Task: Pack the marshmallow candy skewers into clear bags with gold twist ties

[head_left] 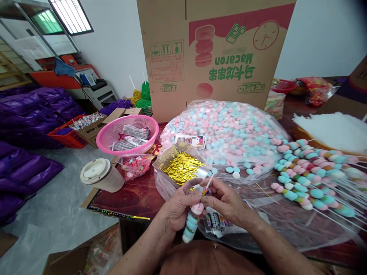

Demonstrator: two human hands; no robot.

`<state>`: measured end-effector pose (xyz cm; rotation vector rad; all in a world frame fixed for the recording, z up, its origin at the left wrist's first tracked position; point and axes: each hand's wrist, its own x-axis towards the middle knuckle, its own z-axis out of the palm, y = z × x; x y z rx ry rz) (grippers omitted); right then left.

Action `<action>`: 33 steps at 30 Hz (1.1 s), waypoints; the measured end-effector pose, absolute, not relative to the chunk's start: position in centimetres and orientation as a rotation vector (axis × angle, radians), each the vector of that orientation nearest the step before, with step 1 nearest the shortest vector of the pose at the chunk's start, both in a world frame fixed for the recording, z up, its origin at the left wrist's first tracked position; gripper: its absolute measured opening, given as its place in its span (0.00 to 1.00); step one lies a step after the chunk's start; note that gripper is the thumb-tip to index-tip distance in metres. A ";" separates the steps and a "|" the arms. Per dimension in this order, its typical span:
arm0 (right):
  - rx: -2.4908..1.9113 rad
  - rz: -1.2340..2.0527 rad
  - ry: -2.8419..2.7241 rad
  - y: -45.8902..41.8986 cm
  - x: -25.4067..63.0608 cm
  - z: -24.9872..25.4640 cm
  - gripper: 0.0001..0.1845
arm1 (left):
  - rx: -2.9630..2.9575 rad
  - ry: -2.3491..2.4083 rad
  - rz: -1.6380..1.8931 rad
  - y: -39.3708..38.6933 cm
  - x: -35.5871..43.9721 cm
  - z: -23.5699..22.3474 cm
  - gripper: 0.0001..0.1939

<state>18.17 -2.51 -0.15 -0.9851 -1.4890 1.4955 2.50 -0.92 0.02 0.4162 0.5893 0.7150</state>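
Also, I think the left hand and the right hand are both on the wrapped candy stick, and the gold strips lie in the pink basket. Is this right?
Not fully: the gold strips lie in the open plastic bag, not in the pink basket, as the head view shows. The left hand and right hand are indeed both on the wrapped candy stick.

Fingers cover part of the wrapped candy stick (pixel 191 225), the left frame edge crops the purple bags (pixel 28 114), and print on the packets (pixel 216 222) appears too small to read.
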 end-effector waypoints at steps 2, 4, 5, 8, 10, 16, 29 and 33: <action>-0.897 1.674 -1.429 -2.7 18.4 0.2 0.19 | 0.448 0.569 0.664 -1.0 2.6 0.0 0.32; -0.841 1.788 -1.438 -2.8 18.7 0.5 0.18 | 0.481 0.541 0.602 -1.2 2.7 0.0 0.34; -0.816 1.816 -1.444 -2.9 18.9 0.5 0.17 | 0.496 0.527 0.575 -1.3 2.7 0.0 0.36; -0.830 1.774 -1.394 -3.1 19.0 0.1 0.15 | 0.520 0.530 0.560 -1.5 2.7 0.0 0.38; -0.910 1.695 -1.313 -3.2 18.8 -0.4 0.15 | 0.518 0.570 0.611 -1.4 2.8 -0.1 0.36; -1.147 1.458 -1.308 -3.2 17.8 -1.0 0.17 | 0.377 0.765 0.719 -1.3 4.0 -0.9 0.20; -1.328 1.553 -1.636 -1.9 20.3 1.8 0.24 | 0.708 0.882 0.675 -1.8 3.7 1.2 0.13; -1.275 1.664 -1.311 -1.7 19.9 0.9 0.26 | 0.566 0.877 0.710 -1.5 3.8 0.8 0.12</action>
